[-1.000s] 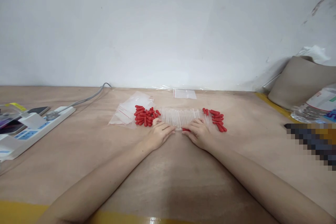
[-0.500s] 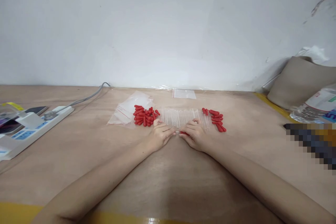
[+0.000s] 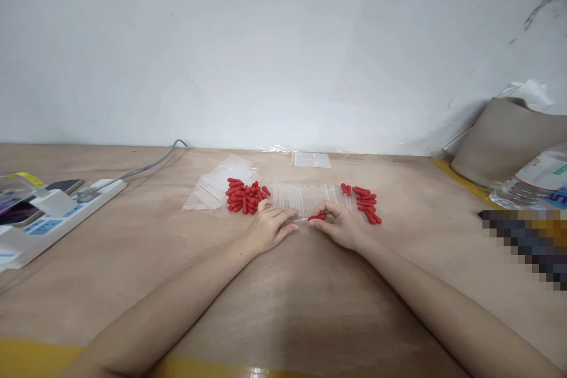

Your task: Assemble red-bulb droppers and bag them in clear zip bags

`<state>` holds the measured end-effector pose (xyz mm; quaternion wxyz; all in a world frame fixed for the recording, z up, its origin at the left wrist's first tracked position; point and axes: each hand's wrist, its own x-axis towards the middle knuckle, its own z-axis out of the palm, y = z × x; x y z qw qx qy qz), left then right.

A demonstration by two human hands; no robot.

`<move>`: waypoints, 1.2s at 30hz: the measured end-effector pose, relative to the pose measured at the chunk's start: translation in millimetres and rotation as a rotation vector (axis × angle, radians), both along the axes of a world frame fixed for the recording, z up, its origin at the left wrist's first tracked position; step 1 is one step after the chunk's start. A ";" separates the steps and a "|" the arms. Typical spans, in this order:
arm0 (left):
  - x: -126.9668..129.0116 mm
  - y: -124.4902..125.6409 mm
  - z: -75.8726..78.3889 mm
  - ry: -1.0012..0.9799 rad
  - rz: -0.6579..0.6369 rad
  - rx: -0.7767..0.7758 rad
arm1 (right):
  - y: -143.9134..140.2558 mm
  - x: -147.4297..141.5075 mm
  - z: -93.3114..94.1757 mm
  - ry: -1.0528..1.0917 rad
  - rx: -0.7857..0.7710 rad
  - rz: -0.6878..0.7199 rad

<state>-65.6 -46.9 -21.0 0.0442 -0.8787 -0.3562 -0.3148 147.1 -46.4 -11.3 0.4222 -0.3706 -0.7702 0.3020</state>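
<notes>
Between the fingertips of my right hand (image 3: 340, 225) is a red rubber dropper bulb (image 3: 317, 217), held sideways. A thin clear tube (image 3: 302, 220) sticks out of its left end, forming a dropper. My left hand (image 3: 271, 229) rests on the table at the tube's other end, thumb and fingers apart around it. Just beyond both hands lies a row of clear tubes (image 3: 301, 196), side by side. A pile of red bulbs (image 3: 243, 196) sits beyond my left hand. Past my right hand are several droppers with red bulbs (image 3: 365, 201) on their ends.
Clear zip bags (image 3: 206, 192) lie left of the bulb pile, and another bag (image 3: 311, 159) lies by the wall. A white power strip (image 3: 66, 218) with a grey cord and a phone (image 3: 26, 209) are at left. At right stand a beige container (image 3: 500, 142) and a plastic bottle (image 3: 540, 177).
My right hand has shifted slightly right with the bulb, showing more of the bulb and tube. The fingers of my left hand have loosened from the tube.
</notes>
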 end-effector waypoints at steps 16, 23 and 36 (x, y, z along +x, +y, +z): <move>3.4 -1.4 2.3 -0.004 0.028 -0.035 | 87.9 94.3 40.8 -0.441 -0.152 -0.647; 3.3 -1.4 1.8 0.019 0.038 -0.036 | 102.9 72.6 21.8 -0.653 -0.127 -0.647; 7.8 -2.0 2.5 -0.040 0.162 0.034 | 91.2 105.6 23.5 -0.616 -0.130 -0.786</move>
